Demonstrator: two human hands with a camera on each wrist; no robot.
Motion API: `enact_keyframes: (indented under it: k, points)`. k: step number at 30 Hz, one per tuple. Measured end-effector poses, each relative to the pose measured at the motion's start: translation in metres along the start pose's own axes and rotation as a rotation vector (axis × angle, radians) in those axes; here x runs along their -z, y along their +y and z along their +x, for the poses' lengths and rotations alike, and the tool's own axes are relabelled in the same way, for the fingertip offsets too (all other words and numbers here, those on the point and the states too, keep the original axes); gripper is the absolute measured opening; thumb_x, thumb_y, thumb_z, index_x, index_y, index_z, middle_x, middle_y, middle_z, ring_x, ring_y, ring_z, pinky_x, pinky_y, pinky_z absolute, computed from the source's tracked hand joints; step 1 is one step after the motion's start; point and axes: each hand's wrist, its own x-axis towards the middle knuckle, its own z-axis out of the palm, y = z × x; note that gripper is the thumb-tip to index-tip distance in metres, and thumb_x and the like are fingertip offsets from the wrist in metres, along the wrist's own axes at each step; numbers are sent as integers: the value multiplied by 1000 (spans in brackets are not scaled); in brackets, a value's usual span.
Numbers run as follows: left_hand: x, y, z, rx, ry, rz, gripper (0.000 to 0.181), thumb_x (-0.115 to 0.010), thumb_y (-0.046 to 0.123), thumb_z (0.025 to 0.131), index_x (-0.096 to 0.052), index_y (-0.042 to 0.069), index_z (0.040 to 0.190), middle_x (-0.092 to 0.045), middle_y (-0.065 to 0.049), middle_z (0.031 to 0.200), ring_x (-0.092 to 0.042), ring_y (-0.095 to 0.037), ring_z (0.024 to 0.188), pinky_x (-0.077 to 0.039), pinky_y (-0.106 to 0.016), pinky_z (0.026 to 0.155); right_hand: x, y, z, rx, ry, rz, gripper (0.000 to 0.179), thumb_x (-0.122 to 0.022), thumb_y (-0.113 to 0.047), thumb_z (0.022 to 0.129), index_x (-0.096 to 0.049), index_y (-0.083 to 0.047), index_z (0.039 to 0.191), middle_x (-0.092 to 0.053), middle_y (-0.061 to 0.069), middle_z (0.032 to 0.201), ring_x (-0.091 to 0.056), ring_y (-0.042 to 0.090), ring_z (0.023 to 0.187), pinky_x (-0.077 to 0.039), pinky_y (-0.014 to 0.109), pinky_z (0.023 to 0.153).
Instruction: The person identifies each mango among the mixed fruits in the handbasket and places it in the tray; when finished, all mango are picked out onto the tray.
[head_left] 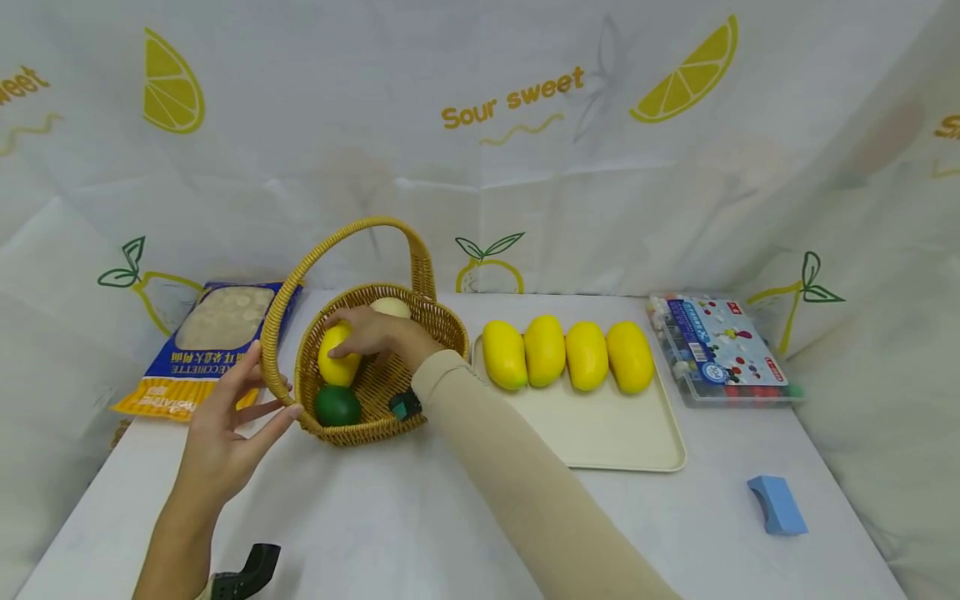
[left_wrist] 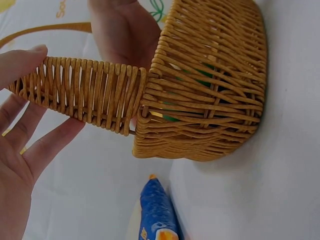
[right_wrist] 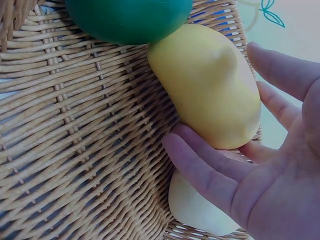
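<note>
A wicker basket (head_left: 375,408) with a tall arched handle (head_left: 330,246) stands left of the middle of the table. My left hand (head_left: 225,425) pinches the handle's near side between thumb and fingers. Inside the basket my right hand (head_left: 367,333) holds a yellow mango (head_left: 337,367), its fingers spread around one end in the right wrist view. A dark green rounded fruit (right_wrist: 127,20) touches the mango's other end. Beyond the hand lies a pale, cream-coloured rounded thing (head_left: 392,307), partly hidden by my fingers (right_wrist: 210,185) in the right wrist view.
Several yellow mangoes (head_left: 544,350) lie in a row on a cream tray (head_left: 622,442) right of the basket. A blue pasta bag (head_left: 217,333) is at the left. A clear plastic box (head_left: 723,350) and a blue arched block (head_left: 780,504) sit at the right.
</note>
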Motion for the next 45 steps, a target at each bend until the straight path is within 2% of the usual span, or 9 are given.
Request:
enact_keyframes:
  k: [7,14,18,23,28,34,40,45]
  points:
    - [-1,0,2,-13,2,6,103,-78,-29,65,-39,2,156,-50,30,133,-56,11,114,-53,-4,86,7,0,-7,22,18,17,57,-65,-31,100,-43,-27,152,-46,8,149,-56,19,114,-62,46,98]
    - [-3,-3,1,-27,23,-42,105,-76,-32,62,-40,1,155,-54,20,137,-58,6,115,-52,-2,87,14,4,-14,73,20,47,61,-65,-36,99,-39,-24,153,-48,9,147,-57,17,110,-59,49,103]
    - [-3,-3,1,-22,15,-12,105,-77,-31,63,-39,1,155,-51,26,134,-57,9,115,-53,-2,87,20,7,-19,120,13,110,62,-65,-37,99,-37,-19,151,-51,8,137,-57,18,107,-56,52,106]
    - [-2,0,1,-25,8,7,105,-78,-31,63,-38,1,155,-51,28,128,-56,11,114,-53,-3,86,29,7,-29,122,-2,181,57,-65,-33,100,-36,-21,147,-49,9,133,-58,21,106,-54,56,108]
    - [-2,1,0,-20,5,7,106,-77,-31,63,-38,1,156,-50,30,126,-56,11,113,-53,-3,86,36,10,-38,109,1,233,50,-64,-27,100,-37,-24,142,-48,10,134,-60,24,105,-57,58,103]
    - [0,1,-2,-7,9,2,107,-76,-32,63,-37,2,156,-50,29,126,-56,11,115,-53,-3,87,41,14,-48,124,-11,271,45,-56,-23,101,-36,-24,141,-46,10,134,-58,25,104,-60,51,93]
    - [0,2,-2,-13,13,-9,106,-77,-31,64,-37,1,156,-51,28,125,-57,10,116,-53,-3,87,44,20,-55,136,-16,256,50,-49,-19,101,-41,-23,150,-44,6,138,-55,23,104,-59,43,80]
    - [-1,2,-1,-16,11,-10,105,-77,-30,64,-37,1,156,-51,28,125,-57,10,116,-53,-3,87,48,26,-63,161,-15,219,49,-45,-18,101,-47,-25,150,-46,2,142,-55,22,105,-59,44,80]
